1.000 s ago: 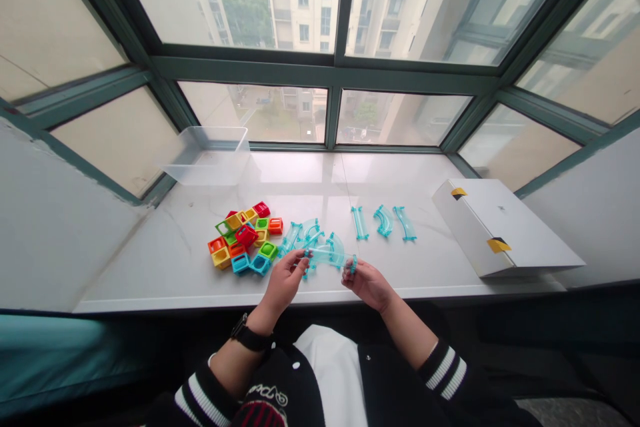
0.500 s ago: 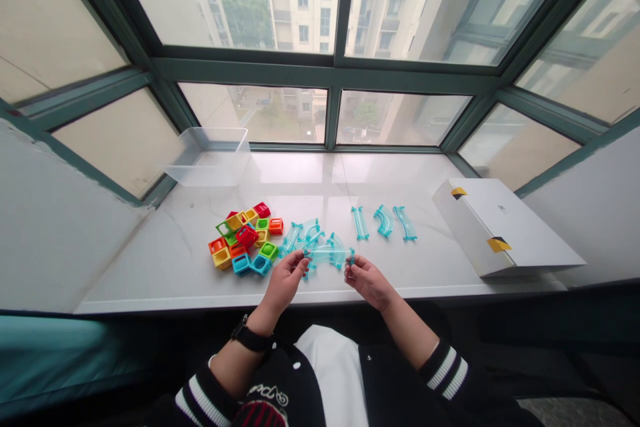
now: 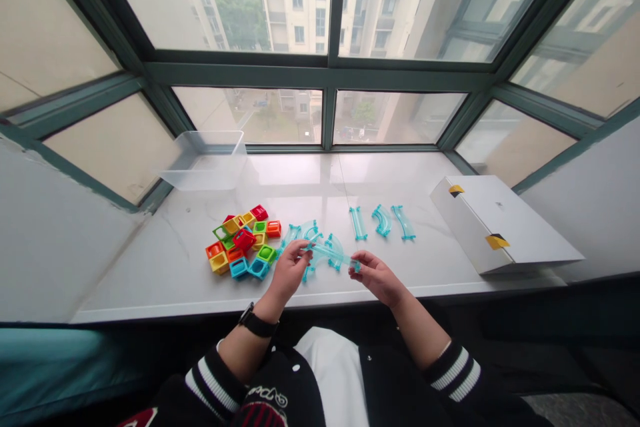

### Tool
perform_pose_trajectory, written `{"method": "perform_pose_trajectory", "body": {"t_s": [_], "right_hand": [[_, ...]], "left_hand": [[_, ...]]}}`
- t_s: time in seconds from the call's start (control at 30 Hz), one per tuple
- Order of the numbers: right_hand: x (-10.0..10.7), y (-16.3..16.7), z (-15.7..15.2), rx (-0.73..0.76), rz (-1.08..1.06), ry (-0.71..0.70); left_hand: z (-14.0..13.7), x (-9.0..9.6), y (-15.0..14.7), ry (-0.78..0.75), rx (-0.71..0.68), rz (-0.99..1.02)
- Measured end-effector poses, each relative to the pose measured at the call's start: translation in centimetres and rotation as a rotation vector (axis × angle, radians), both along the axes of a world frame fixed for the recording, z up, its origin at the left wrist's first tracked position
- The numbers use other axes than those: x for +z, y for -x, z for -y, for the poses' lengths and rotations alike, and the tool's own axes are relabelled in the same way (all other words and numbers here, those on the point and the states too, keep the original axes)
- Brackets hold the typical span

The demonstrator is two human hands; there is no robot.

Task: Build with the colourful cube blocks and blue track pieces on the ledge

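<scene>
Between my two hands is a straight, clear blue toy track piece (image 3: pixel 332 255), tilted with its right end lower. My left hand (image 3: pixel 291 269) pinches its left end, and my right hand (image 3: pixel 376 276) pinches the right end. Under and behind it lies a pile of clear blue track pieces (image 3: pixel 295 235), partly hidden by the held piece and my left hand. Farther right, a straight track piece (image 3: pixel 358 223), a curved track piece (image 3: pixel 382 221) and a wavy track piece (image 3: pixel 403 222) lie apart in a row.
Left of my hands is a heap of coloured hollow blocks (image 3: pixel 240 240). A clear plastic bin (image 3: pixel 205 177) stands at the back left by the window. A white box (image 3: pixel 505 227) with black-and-yellow tabs sits on the right of the white sill (image 3: pixel 160 273).
The held track piece has gone from level to tilted: my left hand has risen slightly and my right hand has moved right and a little lower. The view has shifted slightly.
</scene>
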State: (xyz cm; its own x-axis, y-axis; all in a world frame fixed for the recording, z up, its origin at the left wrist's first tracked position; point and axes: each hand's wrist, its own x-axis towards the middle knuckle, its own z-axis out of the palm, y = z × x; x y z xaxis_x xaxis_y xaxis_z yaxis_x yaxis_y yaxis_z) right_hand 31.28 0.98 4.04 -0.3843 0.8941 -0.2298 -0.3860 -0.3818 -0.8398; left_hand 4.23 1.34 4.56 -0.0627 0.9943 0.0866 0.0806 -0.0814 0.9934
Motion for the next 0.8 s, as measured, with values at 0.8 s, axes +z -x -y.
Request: {"method": "perform_pose_trajectory", "body": {"t_s": [0.8], "right_hand": [[-1.3, -2.5, -5.7, -0.286, 1.191, -0.768]], "left_hand": [[-3.7, -1.6, -10.0, 0.184, -0.324, -0.076]]}}
